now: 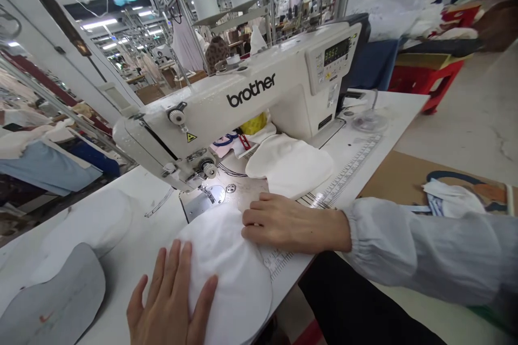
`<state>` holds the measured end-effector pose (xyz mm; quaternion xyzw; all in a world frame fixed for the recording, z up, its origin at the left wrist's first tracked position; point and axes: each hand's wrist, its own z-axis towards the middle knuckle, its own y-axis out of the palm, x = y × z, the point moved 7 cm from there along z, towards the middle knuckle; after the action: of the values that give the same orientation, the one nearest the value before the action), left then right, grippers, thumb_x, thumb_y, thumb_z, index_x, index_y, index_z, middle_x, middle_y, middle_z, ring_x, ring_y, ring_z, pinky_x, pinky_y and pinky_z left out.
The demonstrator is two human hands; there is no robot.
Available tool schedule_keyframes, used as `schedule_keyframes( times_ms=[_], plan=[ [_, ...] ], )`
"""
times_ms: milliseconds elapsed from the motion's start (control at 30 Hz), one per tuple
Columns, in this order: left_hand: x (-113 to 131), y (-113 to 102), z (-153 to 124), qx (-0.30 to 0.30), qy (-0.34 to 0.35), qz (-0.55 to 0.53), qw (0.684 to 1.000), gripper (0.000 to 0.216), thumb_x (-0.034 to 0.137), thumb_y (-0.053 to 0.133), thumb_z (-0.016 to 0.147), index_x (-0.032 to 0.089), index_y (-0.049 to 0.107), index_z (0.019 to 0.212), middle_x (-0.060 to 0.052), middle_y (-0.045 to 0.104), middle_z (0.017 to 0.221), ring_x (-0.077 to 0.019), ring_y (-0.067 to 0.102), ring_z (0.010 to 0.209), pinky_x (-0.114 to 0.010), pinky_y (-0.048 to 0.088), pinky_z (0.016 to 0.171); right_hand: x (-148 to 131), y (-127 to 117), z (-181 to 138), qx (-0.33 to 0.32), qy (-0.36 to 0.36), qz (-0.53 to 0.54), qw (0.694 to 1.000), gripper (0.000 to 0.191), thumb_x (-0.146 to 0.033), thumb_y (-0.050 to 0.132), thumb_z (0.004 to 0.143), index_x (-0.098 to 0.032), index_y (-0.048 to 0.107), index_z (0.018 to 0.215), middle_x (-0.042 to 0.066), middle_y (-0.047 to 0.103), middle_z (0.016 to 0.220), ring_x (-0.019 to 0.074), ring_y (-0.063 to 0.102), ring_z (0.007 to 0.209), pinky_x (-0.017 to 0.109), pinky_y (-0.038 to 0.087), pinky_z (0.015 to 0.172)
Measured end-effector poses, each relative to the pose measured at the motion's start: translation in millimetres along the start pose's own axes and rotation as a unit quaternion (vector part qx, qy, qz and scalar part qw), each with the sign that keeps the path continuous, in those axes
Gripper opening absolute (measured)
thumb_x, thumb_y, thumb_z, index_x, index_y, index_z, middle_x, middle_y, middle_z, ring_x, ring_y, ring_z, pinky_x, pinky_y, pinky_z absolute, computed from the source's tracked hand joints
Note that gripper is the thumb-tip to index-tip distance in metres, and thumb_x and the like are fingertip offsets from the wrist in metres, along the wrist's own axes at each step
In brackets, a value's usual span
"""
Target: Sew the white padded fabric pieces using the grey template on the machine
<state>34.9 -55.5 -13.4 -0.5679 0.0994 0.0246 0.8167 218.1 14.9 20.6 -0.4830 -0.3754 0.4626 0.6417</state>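
Note:
A rounded white fabric piece [226, 264] lies on the sewing table in front of the needle [205, 190] of a white Brother sewing machine [251, 97]. My left hand [172, 302] rests flat on the fabric's near left side, fingers stretched out. My right hand [279, 223] sits at the fabric's right edge with fingers curled and pressed against the cloth, a pale sleeve covering the arm.
A second white fabric piece [289, 164] lies under the machine arm. White and grey cut pieces [68, 275] are stacked at the left. A printed ruler [343, 178] runs along the table [133, 237]. Red stools [424, 78] and a cardboard sheet [400, 178] stand at the right.

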Motion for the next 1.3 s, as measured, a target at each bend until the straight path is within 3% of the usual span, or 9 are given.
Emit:
schedule_keyframes(
  times_ms=[100,167,267,367,500,733,967,1167,1300],
  plan=[
    [12,-19,5,0.047,0.057,0.014,0.997,0.054,0.038,0.047,0.093,0.021,0.039,0.143,-0.021,0.044,0.149,-0.0385,0.038,0.139,-0.057,0.031,0.104,-1,1,1,0.012,0.005,0.006,1.000,0.023,-0.004,0.041,0.097,-0.013,0.062,0.092,0.005,0.060,0.092,0.0173,0.048,0.076,0.033,0.034,0.068],
    [25,-31,8,0.075,0.124,0.013,0.989,0.048,0.024,0.051,0.092,0.023,0.045,0.139,-0.017,0.048,0.147,-0.0333,0.043,0.137,-0.051,0.032,0.105,0,2,2,0.016,0.019,0.020,0.999,0.023,-0.004,0.041,0.098,-0.013,0.062,0.093,0.005,0.061,0.093,0.0176,0.049,0.077,0.032,0.036,0.069],
    [40,-40,10,0.081,0.220,-0.018,0.972,0.043,0.006,0.049,0.089,0.022,0.056,0.128,-0.011,0.056,0.142,-0.0261,0.050,0.132,-0.041,0.034,0.103,9,4,5,0.028,0.073,0.052,0.996,0.017,-0.012,0.045,0.100,-0.011,0.061,0.102,0.007,0.063,0.096,0.0183,0.053,0.081,0.032,0.040,0.074],
    [49,-42,12,0.083,0.274,-0.067,0.956,0.034,0.007,0.050,0.089,0.018,0.061,0.119,-0.012,0.061,0.136,-0.0255,0.054,0.127,-0.036,0.039,0.097,22,5,12,0.038,0.132,0.077,0.988,0.017,-0.024,0.053,0.099,-0.009,0.061,0.104,0.010,0.063,0.099,0.0191,0.056,0.084,0.032,0.042,0.073],
    [55,-42,13,0.097,0.285,-0.105,0.948,0.031,0.018,0.054,0.090,0.015,0.060,0.121,-0.012,0.063,0.133,-0.0246,0.054,0.126,-0.034,0.041,0.097,30,6,23,0.034,0.140,0.086,0.986,0.015,-0.021,0.054,0.098,-0.013,0.064,0.091,0.005,0.063,0.091,0.0162,0.057,0.080,0.029,0.041,0.072],
    [59,-36,12,0.079,0.326,-0.078,0.939,0.041,0.029,0.052,0.094,0.018,0.054,0.133,-0.010,0.053,0.145,-0.0250,0.041,0.139,-0.033,0.037,0.102,30,6,30,0.040,0.132,0.043,0.990,0.017,-0.013,0.051,0.097,-0.014,0.066,0.089,0.005,0.064,0.093,0.0187,0.055,0.086,0.033,0.036,0.076],
    [64,-33,17,0.096,0.354,-0.050,0.929,0.037,0.030,0.043,0.098,0.018,0.056,0.131,-0.012,0.059,0.137,-0.0231,0.056,0.127,-0.033,0.041,0.097,29,11,39,0.045,0.130,0.022,0.990,0.017,-0.010,0.050,0.096,-0.013,0.066,0.091,0.006,0.065,0.093,0.0195,0.055,0.082,0.035,0.036,0.073],
    [63,-31,18,0.095,0.348,-0.040,0.932,0.042,0.035,0.042,0.097,0.020,0.053,0.134,-0.008,0.059,0.139,-0.0215,0.056,0.127,-0.031,0.045,0.095,14,2,1,0.082,0.137,0.066,0.985,0.024,-0.023,0.045,0.102,-0.013,0.066,0.095,0.007,0.065,0.098,0.0194,0.057,0.089,0.034,0.040,0.081],
    [56,-20,12,0.076,0.347,-0.031,0.934,0.054,0.038,0.048,0.094,0.018,0.042,0.144,-0.007,0.055,0.142,-0.0221,0.053,0.130,-0.031,0.044,0.099,-26,-5,-28,0.074,0.014,0.135,0.988,0.027,-0.033,0.047,0.102,-0.014,0.063,0.112,0.008,0.063,0.124,0.0199,0.057,0.100,0.032,0.042,0.086]
  ],
)
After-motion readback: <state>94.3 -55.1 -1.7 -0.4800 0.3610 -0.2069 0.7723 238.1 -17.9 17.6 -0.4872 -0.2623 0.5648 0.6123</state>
